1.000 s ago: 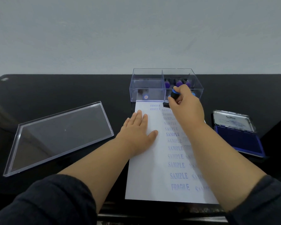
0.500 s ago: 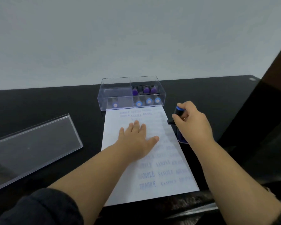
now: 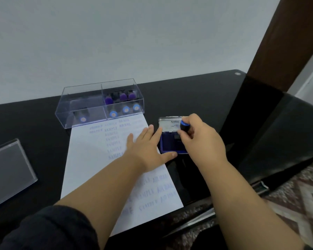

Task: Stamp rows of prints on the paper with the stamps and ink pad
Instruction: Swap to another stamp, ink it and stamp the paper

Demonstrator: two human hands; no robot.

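**Head view: the stamp goes down on the ink pad**

Head view shows the right hand (image 3: 202, 139) at about 3 o'clock of the frame centre, its fingers curled round a small stamp (image 3: 184, 127) with a blue cap. The base of the stamp is on the blue ink pad (image 3: 170, 144), whose lid stands open behind. The left hand (image 3: 145, 150) lies flat with straight fingers on the paper (image 3: 87, 159), the thumb touching the front edge of the pad.

The stamp looks light and stiff, so a pinch on its upper barrel seems enough. The paper is thin and probably slides easily, so the flat palm is needed. At 11 o'clock, the clear box (image 3: 99, 103) holds more stamps.
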